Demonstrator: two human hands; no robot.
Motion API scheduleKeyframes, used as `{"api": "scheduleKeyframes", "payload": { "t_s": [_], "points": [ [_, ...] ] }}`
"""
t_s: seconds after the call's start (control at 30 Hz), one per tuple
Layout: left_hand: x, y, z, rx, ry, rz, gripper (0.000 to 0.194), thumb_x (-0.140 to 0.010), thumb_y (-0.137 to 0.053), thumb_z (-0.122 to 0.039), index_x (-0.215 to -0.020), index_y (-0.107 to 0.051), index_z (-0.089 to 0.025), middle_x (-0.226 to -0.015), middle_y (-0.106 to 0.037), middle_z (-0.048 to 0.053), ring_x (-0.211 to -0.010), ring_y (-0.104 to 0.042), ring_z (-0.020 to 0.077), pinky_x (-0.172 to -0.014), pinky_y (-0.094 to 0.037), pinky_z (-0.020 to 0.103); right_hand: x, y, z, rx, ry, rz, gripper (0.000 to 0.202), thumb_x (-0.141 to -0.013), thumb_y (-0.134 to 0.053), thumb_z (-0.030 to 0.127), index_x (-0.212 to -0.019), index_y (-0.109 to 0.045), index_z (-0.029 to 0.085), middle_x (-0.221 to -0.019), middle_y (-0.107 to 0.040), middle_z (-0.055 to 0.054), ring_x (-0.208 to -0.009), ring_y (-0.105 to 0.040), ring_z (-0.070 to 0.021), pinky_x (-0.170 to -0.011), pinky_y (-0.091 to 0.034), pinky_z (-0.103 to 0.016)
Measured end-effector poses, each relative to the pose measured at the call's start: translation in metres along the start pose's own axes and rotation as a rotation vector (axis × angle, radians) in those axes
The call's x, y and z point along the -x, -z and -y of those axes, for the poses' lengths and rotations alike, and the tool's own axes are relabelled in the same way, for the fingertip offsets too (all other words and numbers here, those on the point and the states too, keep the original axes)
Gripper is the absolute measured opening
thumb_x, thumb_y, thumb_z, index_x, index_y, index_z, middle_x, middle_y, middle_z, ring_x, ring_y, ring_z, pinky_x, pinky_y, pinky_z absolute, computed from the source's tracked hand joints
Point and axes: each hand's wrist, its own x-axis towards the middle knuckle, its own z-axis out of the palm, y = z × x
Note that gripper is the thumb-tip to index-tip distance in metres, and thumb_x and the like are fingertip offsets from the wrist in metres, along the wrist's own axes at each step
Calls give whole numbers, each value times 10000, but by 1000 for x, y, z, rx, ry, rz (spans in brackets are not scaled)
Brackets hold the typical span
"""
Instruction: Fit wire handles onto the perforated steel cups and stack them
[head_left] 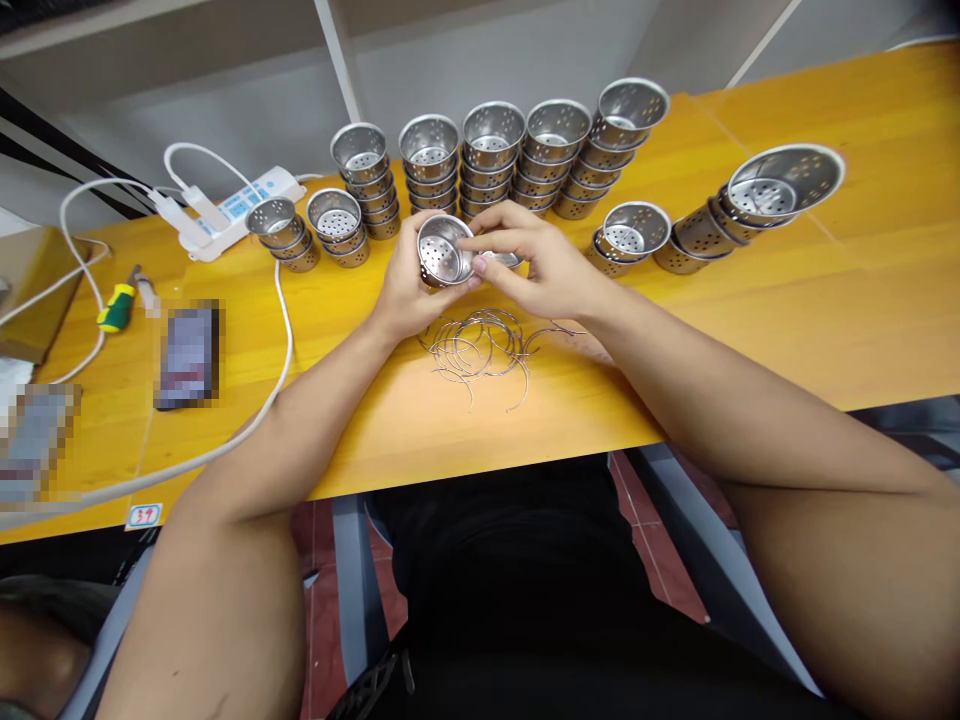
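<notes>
Clasping cup [442, 256] in left hand [405, 283] | touching it with right hand [541, 260], cannot tell whether pinching | wires [480, 348] near bench's [412, 440] front edge

I note one silvery metal cup [445, 251], round-mouthed, its base and wall pierced with small holes. I see it held up in the left hand [411, 275], mouth tilted toward my view, inside bright. Right hand [517, 255] at its rim, a fingertip over the mouth; whether it touches inside, I cannot tell.
</notes>
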Motion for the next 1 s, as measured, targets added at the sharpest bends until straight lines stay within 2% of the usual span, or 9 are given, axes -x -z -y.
{"api": "scheduleKeyframes", "payload": {
  "t_s": [0.17,0.27,0.43,0.53,0.63,0.77,0.87,1.0],
  "points": [
    [-2,1,-8,-34,-6,33,1093,-1066,-747,-1032,-1851,-254,-453,-1662,-645,113,-1629,-772,418,-1394,-661,702,-1,-6,-2,-1,-22,-7,670,-1240,-579,883,-1425,-946,354,-1585,-791,-162,-1571,-725,-446,-1424,-571,-714],
    [-2,-1,-17,-21,0,54,1058,-1104,-699,-1020,-1865,-233,-452,-1670,-641,114,-1639,-769,413,-1386,-674,699,-1,-12,-4,3,-4,-7,694,-1239,-553,884,-1449,-945,351,-1553,-767,-180,-1556,-701,-458,-1420,-547,-758],
    [-2,-1,-22,-9,19,67,1013,-1134,-653,-1009,-1854,-244,-425,-1686,-656,131,-1613,-790,402,-1381,-689,686,1,-15,0,37,7,14,742,-1242,-524,887,-1515,-925,326,-1561,-707,-207,-1559,-671,-452,-1404,-544,-745],
    [-1,1,-17,-6,24,70,1006,-1124,-653,-1022,-1827,-274,-410,-1658,-675,135,-1567,-813,391,-1356,-706,668,2,-15,3,50,22,19,728,-1222,-587,891,-1531,-896,308,-1591,-679,-221,-1560,-668,-459,-1407,-538,-736],
    [-2,0,-12,-8,10,70,1050,-1092,-680,-1048,-1823,-269,-417,-1684,-656,133,-1603,-796,394,-1366,-698,662,2,-16,4,72,28,-10,736,-1157,-728,877,-1614,-810,306,-1645,-672,-219,-1599,-644,-485,-1440,-514,-746],
    [-1,-5,-10,-15,-24,95,1178,-1027,-677,-1124,-1853,-215,-423,-1735,-610,139,-1659,-761,415,-1378,-684,683,1,-17,4,102,15,-9,932,-1067,-861,782,-1816,-611,287,-1780,-630,-219,-1678,-592,-524,-1467,-507,-756],
    [1,-8,-7,-46,-35,134,1246,-1017,-652,-1146,-1891,-163,-405,-1790,-569,169,-1711,-717,438,-1392,-664,706,-1,-4,11,161,-21,25,1017,-1033,-895,690,-1898,-520,310,-1851,-586,-206,-1723,-559,-531,-1501,-488,-750],
    [4,-5,4,-60,-11,173,1192,-1080,-628,-1084,-1919,-154,-382,-1833,-555,205,-1702,-700,436,-1398,-638,706,0,45,29,355,-159,14,892,-1027,-904,527,-1840,-578,360,-1840,-568,-188,-1754,-536,-503,-1532,-488,-687]
  ]
}}
